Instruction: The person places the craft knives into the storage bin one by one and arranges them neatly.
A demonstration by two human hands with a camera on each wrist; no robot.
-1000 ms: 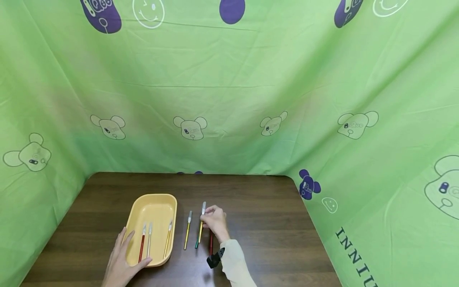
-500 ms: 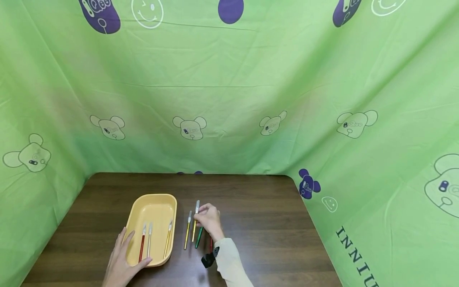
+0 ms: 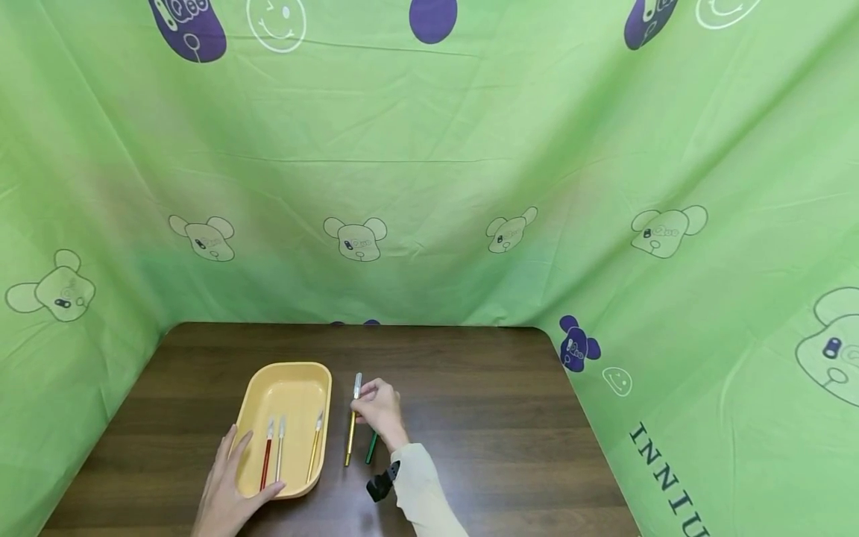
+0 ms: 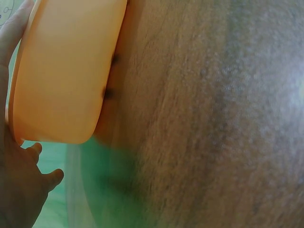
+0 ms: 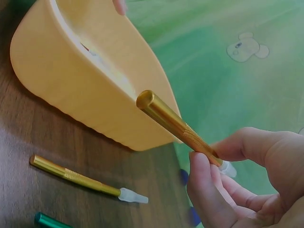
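Observation:
Between thumb and fingertips my right hand (image 3: 379,409) pinches a gold craft knife (image 5: 173,124) near its clear-capped end, raised above the table. In the right wrist view, another gold craft knife (image 5: 78,176) lies on the wood below, beside the end of a green one (image 5: 51,221). My left hand (image 3: 224,485) rests at the near-left corner of the yellow tray (image 3: 287,365), fingers spread along its side and thumb on the near rim. Inside the tray lie a red craft knife (image 3: 266,462), a silver one (image 3: 279,455) and a gold one (image 3: 313,451).
The dark wooden table (image 3: 483,418) extends right of my right arm. Green printed cloth (image 3: 429,186) hangs behind and beside it. A black wrist camera (image 3: 381,485) sits below my right sleeve.
My right hand has moved left with the gold craft knife, past the green one, to over the gold one on the table. The red craft knife on the table is now covered. My left hand stays put.

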